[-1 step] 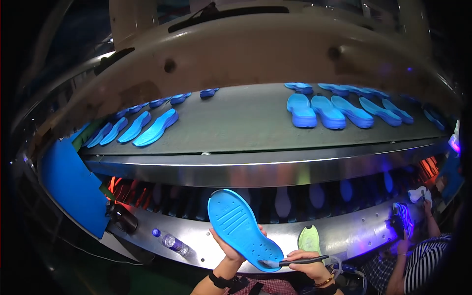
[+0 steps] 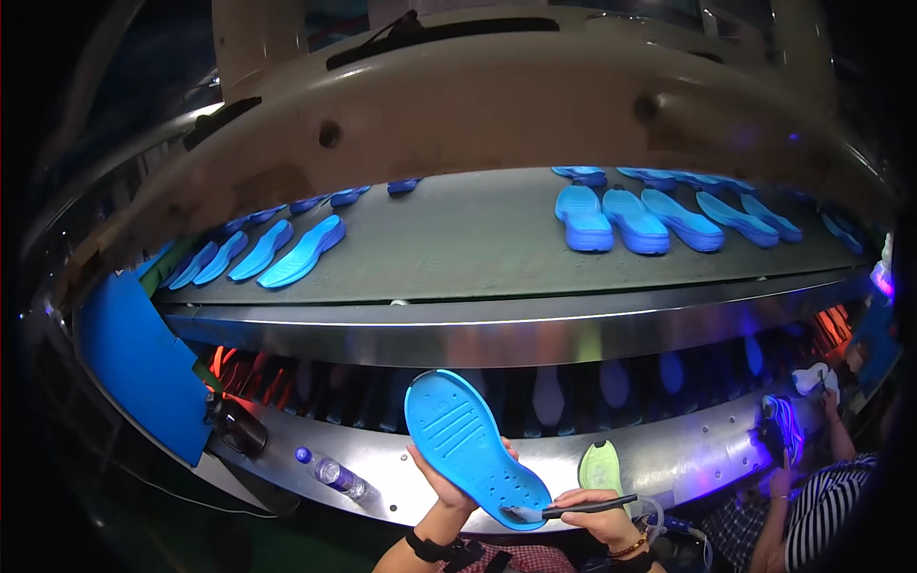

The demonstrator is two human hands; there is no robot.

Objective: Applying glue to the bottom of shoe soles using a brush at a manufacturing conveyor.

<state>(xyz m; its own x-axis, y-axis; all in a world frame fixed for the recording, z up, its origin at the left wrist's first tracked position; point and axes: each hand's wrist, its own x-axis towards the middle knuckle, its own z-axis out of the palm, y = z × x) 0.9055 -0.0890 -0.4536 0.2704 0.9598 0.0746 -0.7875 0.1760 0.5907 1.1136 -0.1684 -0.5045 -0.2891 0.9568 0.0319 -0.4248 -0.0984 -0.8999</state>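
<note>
A blue shoe sole (image 2: 457, 427) is tilted up in front of me, with its ridged, pitted face towards me. My left hand (image 2: 447, 482) grips it from beneath, fingers wrapped around its edges. In my right hand (image 2: 594, 520) is a brush (image 2: 578, 509) with a dark handle, pinched between the fingers. Its pale bristles touch the lower end of the sole. Just beyond my right hand, a yellow-green sole (image 2: 600, 466) lies on the metal ledge (image 2: 401, 477).
Several blue soles (image 2: 635, 222) rest on the grey conveyor belt (image 2: 449, 234) under a hood. A water bottle (image 2: 332, 471) and a dark flask (image 2: 237, 425) are at left. At right, a co-worker's hand (image 2: 829, 403) is by a white shoe part (image 2: 812, 376). Red-glowing heaters (image 2: 834, 325) sit below the belt.
</note>
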